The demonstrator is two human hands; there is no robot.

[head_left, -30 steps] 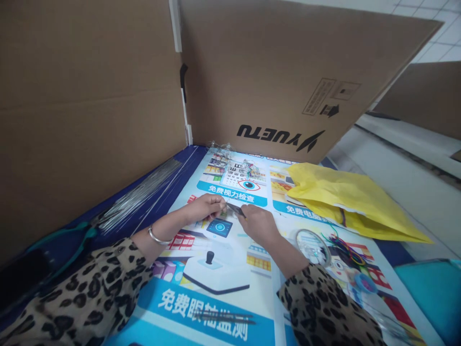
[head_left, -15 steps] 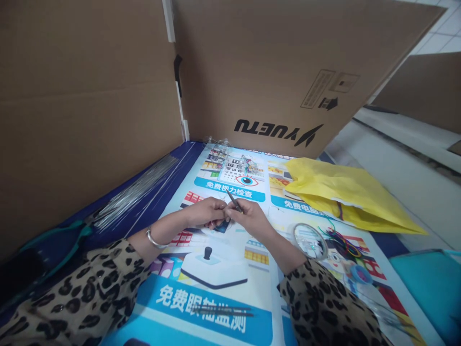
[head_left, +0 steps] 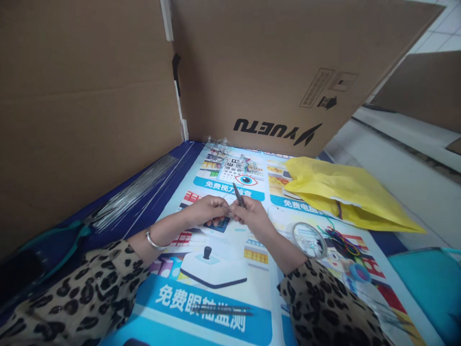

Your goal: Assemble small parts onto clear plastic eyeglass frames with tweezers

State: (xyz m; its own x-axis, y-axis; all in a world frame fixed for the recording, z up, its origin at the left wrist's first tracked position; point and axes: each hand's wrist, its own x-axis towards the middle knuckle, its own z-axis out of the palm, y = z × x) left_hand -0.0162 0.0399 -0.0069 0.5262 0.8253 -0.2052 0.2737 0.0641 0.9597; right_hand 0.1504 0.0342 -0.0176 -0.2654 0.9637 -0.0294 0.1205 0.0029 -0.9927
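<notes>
Both my hands meet above the printed sheet, fingertips almost touching. My left hand [head_left: 209, 210], with a silver bangle on its wrist, is closed in a pinch. A tiny shiny bit shows between the two hands, too small to name. In my right hand [head_left: 250, 214] sits a slim dark grey tool [head_left: 237, 193], like a pair of tweezers; its far end points up and away from me. Thumb and index finger of that hand also press together at the meeting point. Thin dark sticks [head_left: 221, 311] lie on the sheet nearer to me.
Cardboard walls [head_left: 252, 72] stand behind and at left. A bundle of thin wires [head_left: 133, 192] lies left. Tangled wire pieces [head_left: 248, 164] rest at the back. To the right are a yellow bag [head_left: 345, 192], a clear round dish [head_left: 309, 241], coloured cords [head_left: 344, 242] and a teal case [head_left: 425, 278].
The tool in my right hand has tilted more upright, and that hand has shifted slightly right. My fingertips have come a little apart, showing the shiny bit between them.
</notes>
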